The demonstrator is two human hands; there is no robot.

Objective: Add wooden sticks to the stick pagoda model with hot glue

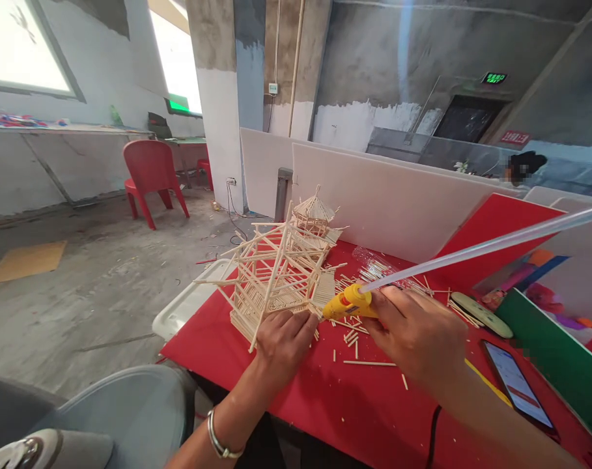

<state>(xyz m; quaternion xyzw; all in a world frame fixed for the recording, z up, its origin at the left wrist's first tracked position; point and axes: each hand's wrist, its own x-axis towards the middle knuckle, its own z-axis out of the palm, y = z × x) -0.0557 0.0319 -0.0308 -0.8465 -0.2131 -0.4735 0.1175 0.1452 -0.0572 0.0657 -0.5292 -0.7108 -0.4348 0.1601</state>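
While the stick model [276, 273], a tiered tower of thin wooden sticks, is standing near the far left corner of the red desk [325, 417], the left hand [283, 342] is pressing its curled fingers onto the model's near base edge, apparently to keep it from shifting. The right hand [417, 339] is wrapping its fingers closed around a yellow glue gun [347, 303], pointing the nozzle at the base just beside the left hand. A long clear glue stick [495, 244] is jutting from the gun's back. Loose sticks [354, 335] are lying scattered nearby, within easy reach. A phone [515, 384] is glowing at the right; its text, like the green sign [494, 78] on the far wall, is too small to read.
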